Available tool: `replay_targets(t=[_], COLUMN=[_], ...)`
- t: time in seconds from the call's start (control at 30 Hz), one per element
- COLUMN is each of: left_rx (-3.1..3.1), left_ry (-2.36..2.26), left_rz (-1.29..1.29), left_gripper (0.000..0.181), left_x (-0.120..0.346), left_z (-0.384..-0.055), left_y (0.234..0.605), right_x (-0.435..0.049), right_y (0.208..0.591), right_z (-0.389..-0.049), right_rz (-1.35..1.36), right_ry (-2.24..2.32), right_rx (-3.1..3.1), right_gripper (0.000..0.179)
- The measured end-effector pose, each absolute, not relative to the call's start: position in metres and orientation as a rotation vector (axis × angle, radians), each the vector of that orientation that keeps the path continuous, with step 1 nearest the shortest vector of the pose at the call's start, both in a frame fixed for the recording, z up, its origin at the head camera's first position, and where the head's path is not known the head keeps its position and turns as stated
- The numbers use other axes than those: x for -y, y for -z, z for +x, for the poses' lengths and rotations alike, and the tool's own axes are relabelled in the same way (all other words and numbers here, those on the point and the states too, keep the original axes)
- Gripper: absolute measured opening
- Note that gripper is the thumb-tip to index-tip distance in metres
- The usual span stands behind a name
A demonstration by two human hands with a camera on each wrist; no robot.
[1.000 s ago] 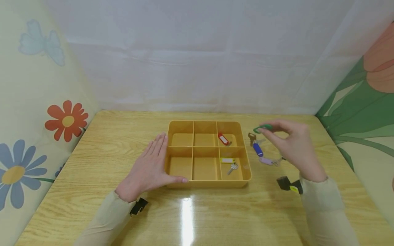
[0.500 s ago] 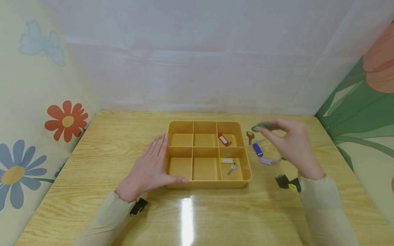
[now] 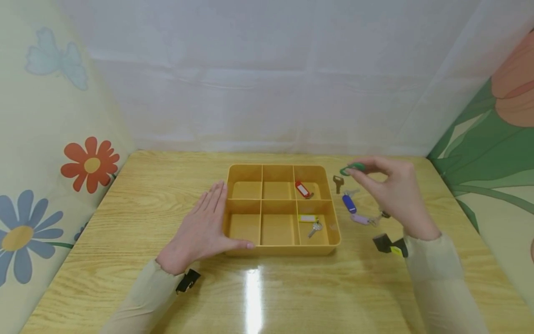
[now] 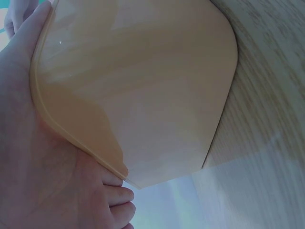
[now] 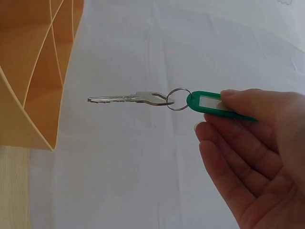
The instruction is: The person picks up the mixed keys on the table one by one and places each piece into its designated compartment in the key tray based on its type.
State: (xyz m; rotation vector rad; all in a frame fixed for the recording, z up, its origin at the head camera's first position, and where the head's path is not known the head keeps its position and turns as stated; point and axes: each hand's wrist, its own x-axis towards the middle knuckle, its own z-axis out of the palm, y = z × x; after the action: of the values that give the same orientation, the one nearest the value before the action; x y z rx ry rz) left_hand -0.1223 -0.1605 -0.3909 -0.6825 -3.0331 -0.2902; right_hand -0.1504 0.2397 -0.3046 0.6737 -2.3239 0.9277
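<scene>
My right hand (image 3: 394, 195) pinches a green key tag (image 5: 209, 102) between thumb and fingers, raised over the table to the right of the organizer tray. From the tag's ring dangles a silver key (image 5: 119, 98), which looks brownish in the head view. Along the left side of the yellow-orange tray (image 3: 283, 249) lies my left hand (image 3: 200, 232), its fingers straight and its thumb over the front rim. A red key tag (image 3: 302, 189) is in the tray's back right compartment. In the front right one lies a yellow key tag (image 3: 308, 218) with a key.
Right of the tray, a blue key tag (image 3: 349, 203) and a lilac key tag (image 3: 360, 219) lie with their keys on the wooden table (image 3: 187, 167), partly beneath my right hand. A white cloth (image 3: 208, 106) hangs behind the table.
My right hand has drifted slightly up and left with the green key tag, and its key hangs nearer the tray. My left hand stays in place.
</scene>
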Motion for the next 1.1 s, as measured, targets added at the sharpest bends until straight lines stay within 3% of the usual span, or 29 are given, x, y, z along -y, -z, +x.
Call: replay_targets(t=[1.1], left_rx=[3.028], left_ry=[0.304], left_rz=[-0.697], left_gripper=[0.145], left_x=[0.161], left_z=[-0.122], left_y=[0.391], right_x=[-0.222], right_y=[0.286], right_z=[-0.166], right_rz=[0.650], right_ry=[-0.920], right_rx=[2.379], right_gripper=[0.011])
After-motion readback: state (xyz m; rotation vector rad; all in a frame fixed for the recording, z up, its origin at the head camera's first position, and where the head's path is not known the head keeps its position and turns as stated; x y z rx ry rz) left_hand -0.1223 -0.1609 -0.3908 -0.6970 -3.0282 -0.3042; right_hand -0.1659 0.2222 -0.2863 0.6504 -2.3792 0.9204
